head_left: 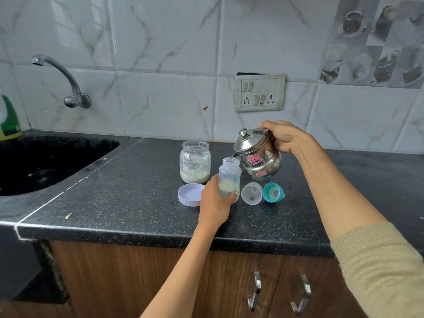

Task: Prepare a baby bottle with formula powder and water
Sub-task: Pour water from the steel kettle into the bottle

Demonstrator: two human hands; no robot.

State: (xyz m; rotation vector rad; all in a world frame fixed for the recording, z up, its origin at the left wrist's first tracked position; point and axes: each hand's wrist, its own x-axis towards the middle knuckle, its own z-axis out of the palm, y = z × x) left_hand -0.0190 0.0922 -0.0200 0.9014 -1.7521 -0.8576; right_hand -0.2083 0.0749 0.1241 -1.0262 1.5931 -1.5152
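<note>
Left hand (pixel 214 200), frame centre, wrapped round open baby bottle (pixel 229 179): translucent, teal print, pale powder in bottom, upright on dark counter (pixel 128 198). Right hand (pixel 286 137) closed on steel kettle (pixel 258 157), tilted, spout at bottle mouth; handle hidden by fingers. One powder jar (pixel 195 161), one lilac lid (pixel 190 194), one clear cap (pixel 251 193), one teal nipple ring (pixel 273 192). Green bottle (pixel 9 120) cut off at left edge.

A single head-worn camera looks forward and down from above the black granite countertop (pixel 128 198), facing the tiled wall behind it. The countertop's front edge lies close below; both forearms reach in from the lower edge.
</note>
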